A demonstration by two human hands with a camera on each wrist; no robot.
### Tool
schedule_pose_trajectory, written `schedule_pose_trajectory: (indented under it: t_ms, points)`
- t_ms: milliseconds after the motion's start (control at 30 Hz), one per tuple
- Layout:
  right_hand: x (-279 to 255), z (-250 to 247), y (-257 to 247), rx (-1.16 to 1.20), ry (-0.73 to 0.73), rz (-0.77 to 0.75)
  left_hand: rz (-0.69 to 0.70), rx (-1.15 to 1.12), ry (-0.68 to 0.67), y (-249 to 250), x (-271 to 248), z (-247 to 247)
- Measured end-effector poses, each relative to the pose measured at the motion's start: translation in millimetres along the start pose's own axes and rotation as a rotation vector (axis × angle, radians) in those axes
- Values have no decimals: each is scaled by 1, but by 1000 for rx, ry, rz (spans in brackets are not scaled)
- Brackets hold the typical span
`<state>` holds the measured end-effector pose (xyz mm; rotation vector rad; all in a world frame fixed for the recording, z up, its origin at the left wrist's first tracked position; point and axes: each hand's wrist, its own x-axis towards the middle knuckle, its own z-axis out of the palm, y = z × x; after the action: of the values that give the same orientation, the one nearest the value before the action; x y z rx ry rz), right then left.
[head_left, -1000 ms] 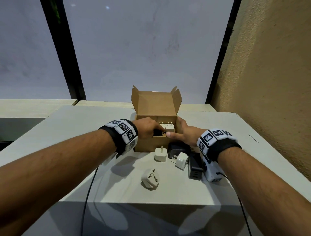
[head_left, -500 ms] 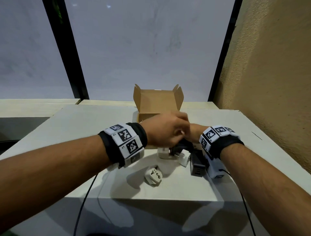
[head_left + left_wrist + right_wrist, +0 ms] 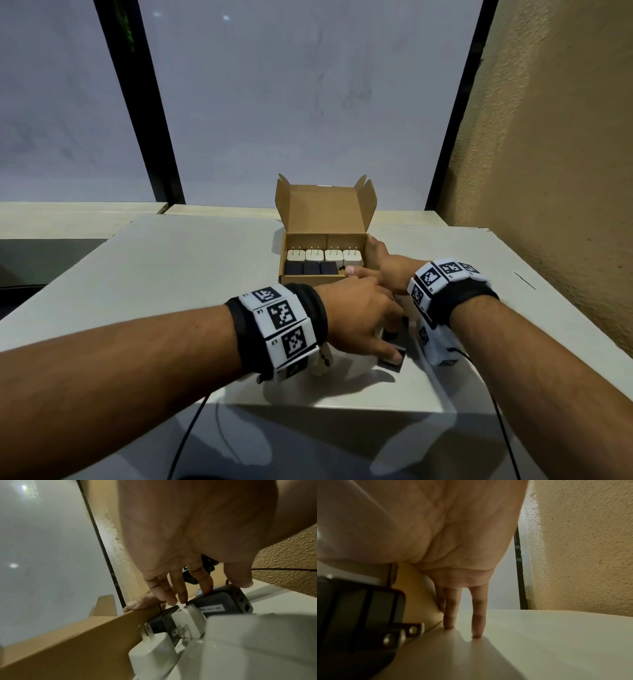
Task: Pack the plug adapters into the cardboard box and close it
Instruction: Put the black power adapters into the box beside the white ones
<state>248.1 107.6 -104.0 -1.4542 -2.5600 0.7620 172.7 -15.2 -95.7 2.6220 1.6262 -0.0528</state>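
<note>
The left hand [image 3: 359,318] is low over the loose adapters in front of the cardboard box [image 3: 308,279], and its fingers and thumb close around a large black adapter [image 3: 221,601] that lies on the table [image 3: 178,260]. It has not lifted it yet. The right hand [image 3: 383,267] holds the box steady: straight fingers lie along the right wall with tips on the table, thumb over the front rim.

One second ago both hands were at the box, the left one reaching inside; now the left hand has come back to the pile. I think one piece was just placed and the next is being taken. The box already holds four white adapters [image 3: 323,257] in the back row and three black adapters [image 3: 310,268] in front, lid still open. A small white adapter [image 3: 188,620] waits beside the black one.

The table is pale and smooth. Behind it stands a grey window with dark frames, and a rough ochre wall [image 3: 548,171] is at the right.
</note>
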Motion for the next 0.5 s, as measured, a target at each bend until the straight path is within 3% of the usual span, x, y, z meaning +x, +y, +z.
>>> schedule_pose_trajectory:
  t_ms: [100,267,500]
  points:
    - [-2,1,3,-20,-55,-143,-12,-41,7,0,-2,0]
    - [-3,0,1,-30,-77,-134,-38,-35,-3,-5,0,0]
    - [8,4,6,54,139,96,-126,-141,-17,-8,6,-6]
